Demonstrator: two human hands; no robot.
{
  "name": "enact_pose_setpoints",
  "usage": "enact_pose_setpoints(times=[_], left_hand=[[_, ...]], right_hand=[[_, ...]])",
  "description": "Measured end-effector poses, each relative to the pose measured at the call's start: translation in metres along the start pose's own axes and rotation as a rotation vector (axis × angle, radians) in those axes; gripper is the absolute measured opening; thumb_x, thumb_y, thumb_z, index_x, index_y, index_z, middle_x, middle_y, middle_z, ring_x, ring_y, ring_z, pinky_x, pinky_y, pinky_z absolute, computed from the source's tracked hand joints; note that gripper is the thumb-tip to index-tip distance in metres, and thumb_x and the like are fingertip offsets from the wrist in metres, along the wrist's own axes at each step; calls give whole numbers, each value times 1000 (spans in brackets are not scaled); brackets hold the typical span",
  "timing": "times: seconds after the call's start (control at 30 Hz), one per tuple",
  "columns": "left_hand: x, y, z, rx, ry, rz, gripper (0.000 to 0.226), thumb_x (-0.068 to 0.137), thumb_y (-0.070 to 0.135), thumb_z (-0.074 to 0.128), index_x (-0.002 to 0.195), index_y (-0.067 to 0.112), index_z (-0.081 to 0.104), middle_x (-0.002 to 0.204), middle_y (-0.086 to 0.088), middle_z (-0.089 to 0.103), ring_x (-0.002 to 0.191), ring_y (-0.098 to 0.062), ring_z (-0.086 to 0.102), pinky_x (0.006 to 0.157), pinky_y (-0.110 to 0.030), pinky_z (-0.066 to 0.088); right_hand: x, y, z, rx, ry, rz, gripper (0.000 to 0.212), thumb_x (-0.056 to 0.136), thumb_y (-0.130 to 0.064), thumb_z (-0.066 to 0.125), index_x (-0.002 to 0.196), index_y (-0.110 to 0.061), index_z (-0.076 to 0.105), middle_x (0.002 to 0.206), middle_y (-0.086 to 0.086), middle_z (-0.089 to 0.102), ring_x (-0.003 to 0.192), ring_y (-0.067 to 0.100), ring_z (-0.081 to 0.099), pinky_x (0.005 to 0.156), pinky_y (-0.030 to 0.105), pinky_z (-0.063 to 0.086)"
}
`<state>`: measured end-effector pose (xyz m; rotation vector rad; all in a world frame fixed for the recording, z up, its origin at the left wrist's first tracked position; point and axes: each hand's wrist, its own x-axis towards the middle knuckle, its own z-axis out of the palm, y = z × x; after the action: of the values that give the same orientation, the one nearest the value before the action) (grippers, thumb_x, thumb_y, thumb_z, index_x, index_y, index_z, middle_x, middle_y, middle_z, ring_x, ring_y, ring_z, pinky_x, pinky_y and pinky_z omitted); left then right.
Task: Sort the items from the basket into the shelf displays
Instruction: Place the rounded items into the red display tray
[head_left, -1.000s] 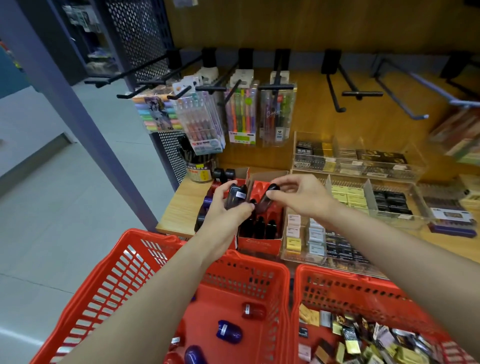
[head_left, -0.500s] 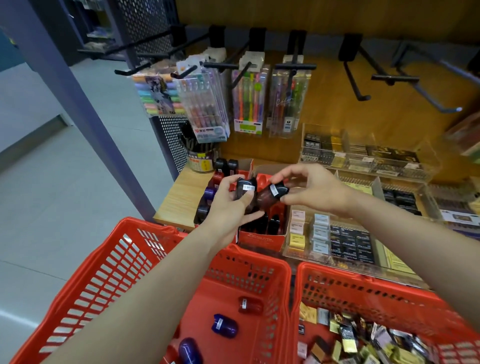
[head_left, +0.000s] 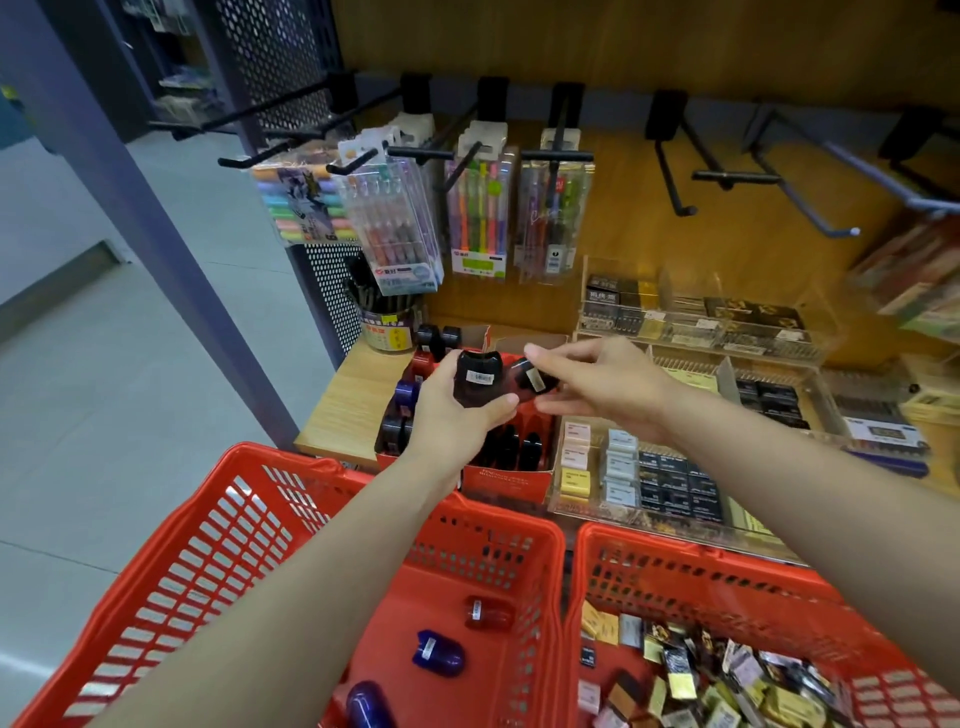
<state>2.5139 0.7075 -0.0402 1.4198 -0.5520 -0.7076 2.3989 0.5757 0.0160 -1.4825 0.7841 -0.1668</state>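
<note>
small dark glossy plastic sharpener (head_left: 475, 382), rounded like a capsule with a white barcode sticker, is sitting in the left hand (head_left: 457, 415), whose fingers and thumb are curling around its lower part. the right hand (head_left: 597, 387) is pinching a second dark sharpener (head_left: 535, 379) of the same kind between thumb and fingertips. both pieces are hanging just above the red cardboard display box (head_left: 506, 467) on the wooden shelf (head_left: 343, 410), where other dark sharpeners are already standing in rows.

these items are looking light and stiff, and the smooth shell is probably a little slippery, so i think taking them at the narrow sides, near the middle, is giving the safest hold. they do not seem fragile.

the red plastic basket on the left (head_left: 208, 561) is holding a few loose pieces: a red capsule sharpener (head_left: 488, 613) and two blue ones (head_left: 439, 652). the red plastic basket on the right (head_left: 727, 577) is filled with many small flat packets in gold, black and white. beside the red box, clear acrylic trays (head_left: 566, 493) are carrying small erasers and dark little boxes.
</note>
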Motion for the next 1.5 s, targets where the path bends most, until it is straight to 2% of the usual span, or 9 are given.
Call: enact_pose_setpoints(times=[0.17, 0.27, 0.33, 0.47, 0.9, 1.07, 1.23, 1.37, 1.5], left_hand=[[4, -1, -1, -13, 55, -55, 31, 94, 6, 65, 121, 18, 57, 122, -9, 66, 110, -21, 66, 93, -40, 57], [13, -5, -9, -87, 111, -218, 51, 103, 9, 49, 150, 12, 31, 136, -14, 55, 111, -15, 60, 107, -43, 47], [16, -8, -11, -123, 105, -257, 47, 104, 6, 43, 149, 10, 31, 119, -10, 62, 103, -13, 63, 110, -41, 44], [15, -12, -11, -78, 90, -233, 39, 104, 8, 43, 143, 12, 39, 116, -3, 62, 109, -12, 63, 104, -31, 49], [7, -12, -10, 134, 154, -129, 33, 88, 10, 73, 119, 18, 66, 110, 5, 73, 109, -9, 66, 105, -39, 49], [5, -10, -1, 266, 197, -29, 33, 83, 12, 79, 113, 19, 67, 107, 2, 72, 96, -6, 67, 92, -28, 53], [3, -9, 18, 386, 93, 173, 32, 80, 10, 81, 106, 23, 69, 89, 20, 68, 84, 12, 64, 76, -6, 50], [3, -11, 13, 763, -100, 263, 58, 87, 27, 75, 140, 20, 53, 138, 5, 58, 134, -11, 47, 113, -31, 37], [8, -23, -10, 1242, -454, 278, 51, 104, 36, 45, 153, 23, 35, 161, 7, 28, 151, -11, 15, 124, -39, 11]], right_hand=[[16, 1, 4, -404, 206, -116, 18, 78, -27, 83, 95, -23, 77, 108, 2, 71, 102, 19, 67, 88, 31, 54], [24, 2, 1, -859, 219, -218, 41, 76, -31, 83, 114, -27, 70, 117, -4, 68, 110, 14, 61, 86, 21, 44], [30, 10, 8, -965, 178, -222, 56, 74, -26, 85, 125, -19, 62, 121, 1, 67, 109, 17, 63, 87, 21, 47], [42, 25, 21, -1056, 153, -202, 55, 73, -21, 86, 122, -12, 64, 110, 8, 70, 96, 20, 67, 84, 31, 56], [52, 32, 32, -1225, 7, -170, 41, 98, -10, 54, 138, -16, 55, 142, 13, 50, 132, 28, 46, 108, 32, 37], [36, 14, 17, -813, 153, -299, 40, 98, -21, 54, 138, -21, 55, 135, 2, 59, 117, 16, 60, 100, 26, 47], [20, 2, -1, -673, 112, -361, 30, 77, -55, 74, 102, -39, 72, 92, -29, 66, 82, -10, 62, 71, 8, 45], [24, 5, -15, -819, 194, -319, 48, 79, -43, 78, 121, -22, 68, 106, -10, 69, 87, 4, 61, 82, 20, 46], [28, 13, -16, -1023, 161, -262, 52, 80, -39, 79, 127, -22, 63, 121, 0, 67, 106, 14, 62, 92, 24, 47]])
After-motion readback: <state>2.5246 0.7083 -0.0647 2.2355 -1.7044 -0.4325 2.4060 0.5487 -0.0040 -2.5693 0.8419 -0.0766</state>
